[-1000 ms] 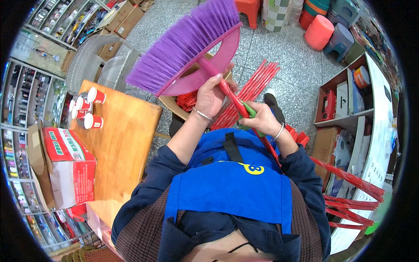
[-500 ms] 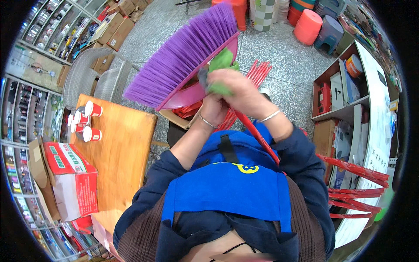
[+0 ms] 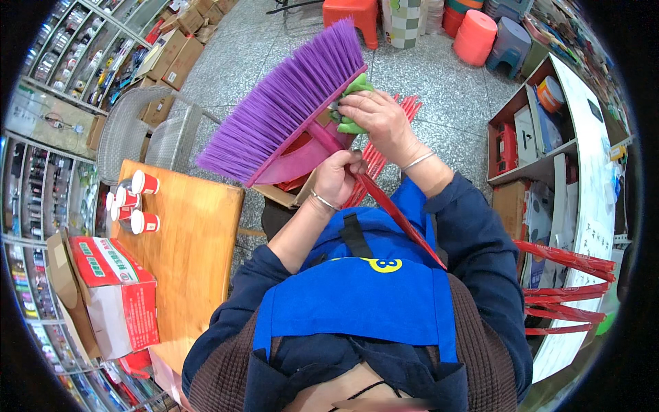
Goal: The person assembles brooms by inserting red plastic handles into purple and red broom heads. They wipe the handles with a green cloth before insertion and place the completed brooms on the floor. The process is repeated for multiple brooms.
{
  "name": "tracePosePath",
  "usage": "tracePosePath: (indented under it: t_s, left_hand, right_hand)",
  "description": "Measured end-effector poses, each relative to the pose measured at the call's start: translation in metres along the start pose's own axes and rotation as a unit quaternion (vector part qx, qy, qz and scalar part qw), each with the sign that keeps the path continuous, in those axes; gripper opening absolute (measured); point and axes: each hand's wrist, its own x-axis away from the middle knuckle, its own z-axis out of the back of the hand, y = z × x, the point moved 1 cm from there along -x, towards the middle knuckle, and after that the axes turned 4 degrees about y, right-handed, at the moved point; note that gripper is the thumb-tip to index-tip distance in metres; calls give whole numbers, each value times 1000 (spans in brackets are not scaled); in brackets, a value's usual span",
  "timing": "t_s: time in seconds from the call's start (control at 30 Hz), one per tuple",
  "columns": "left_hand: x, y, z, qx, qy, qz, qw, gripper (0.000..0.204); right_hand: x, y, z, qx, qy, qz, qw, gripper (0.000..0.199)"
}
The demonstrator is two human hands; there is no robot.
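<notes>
A broom [image 3: 288, 103] with purple bristles and a pink head is held up in front of me, bristles toward the upper left. My left hand [image 3: 336, 177] is closed round its red handle, just below the head. From there the handle slants down to the right across my blue apron [image 3: 357, 309]. My right hand [image 3: 376, 120] presses a green cloth [image 3: 355, 103] against the pink edge of the head, fingers bent over it. Behind my hands lies a bundle of red-wrapped sticks [image 3: 371, 165], next to an open cardboard box [image 3: 274, 195] partly hidden by the broom.
On my left a wooden table [image 3: 199, 240] carries red-and-white paper cups [image 3: 145, 182] and a red-white carton [image 3: 127, 295]. A mesh chair [image 3: 175, 137] stands beyond it. To the right is a shelf unit [image 3: 535, 154], with more red-wrapped sticks [image 3: 570, 257] near my elbow. Stools [image 3: 475, 38] stand at the back.
My right hand and the cloth have moved up along the broom head, away from my left hand. The left hand now shows plainly round the handle. The broom has shifted slightly.
</notes>
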Motion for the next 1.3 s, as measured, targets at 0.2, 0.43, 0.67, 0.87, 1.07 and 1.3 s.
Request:
tracePosePath:
  t_s: [0.2,0.43,0.67,0.87,1.07,1.3]
  left_hand:
    - [0,-4,8,-20,14,11,1000,12]
    - [10,3,-6,-8,-81,-51,995,57]
    - [-19,-9,-6,-5,90,3,996,22]
    - [-15,-18,-8,-39,82,-49,995,20]
    - [-17,-20,1,-72,76,-63,992,21]
    - [-13,-32,6,-66,92,-64,991,22]
  right_hand:
    - [20,28,-14,62,2,-6,998,21]
    - [54,94,10,-36,79,-450,889,24]
    - [7,-13,21,-269,79,-303,911,30]
    - [-15,-81,-24,-93,-48,46,993,17]
    - [-11,-64,-29,-18,-169,3,985,21]
    - [10,-38,-25,-125,-87,-80,985,22]
